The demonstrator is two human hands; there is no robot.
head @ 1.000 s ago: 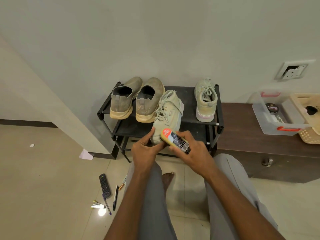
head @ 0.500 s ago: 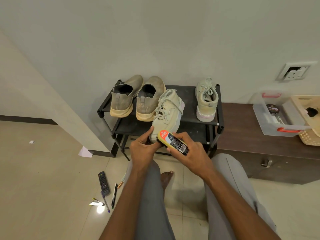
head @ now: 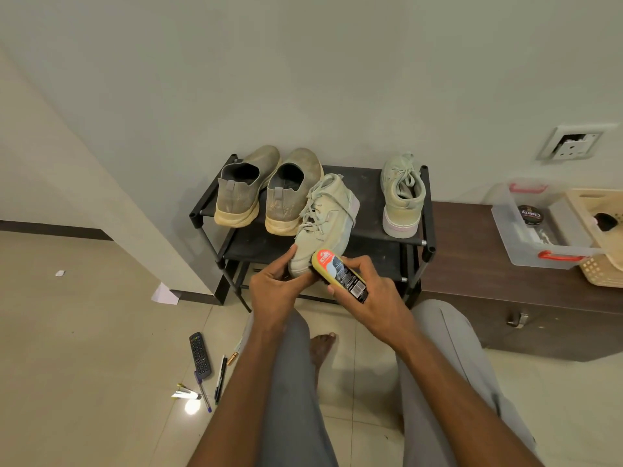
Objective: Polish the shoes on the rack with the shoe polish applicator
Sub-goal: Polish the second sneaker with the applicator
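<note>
Sneaker point(head: 323, 224), pale green and laced, sat tilted in front of the black shoe rack point(head: 425, 246) with its toe toward me; my left hand point(head: 274, 291) gripped that toe, thumb laid along its left side and fingers curled beneath; my right hand point(head: 369, 299) was wrapped round the shoe polish applicator point(head: 338, 274), a yellow-edged block with a red and black label, fingers over its far side and thumb on the near side; its dark underside was pressed against the toe, just beside my left thumb; the matching sneaker point(head: 403, 197) stood on the rack's top shelf at the right end, heel toward me; a pair of tan slip-on shoes point(head: 266, 190) stood at the left end, heels toward me, the right one touching the held sneaker's side. My knees in grey trousers point(head: 293, 382) framed a bare foot point(head: 322, 347) on the tiled floor; a remote control point(head: 200, 354) and a few pens point(head: 220, 377) lay on the floor to my left; on the brown cabinet point(head: 505, 288) to the right stood a clear plastic bin point(head: 539, 230) with red handles, holding what looked like a round polish tin point(head: 530, 215); a cream basket point(head: 603, 237) stood beside it.
</note>
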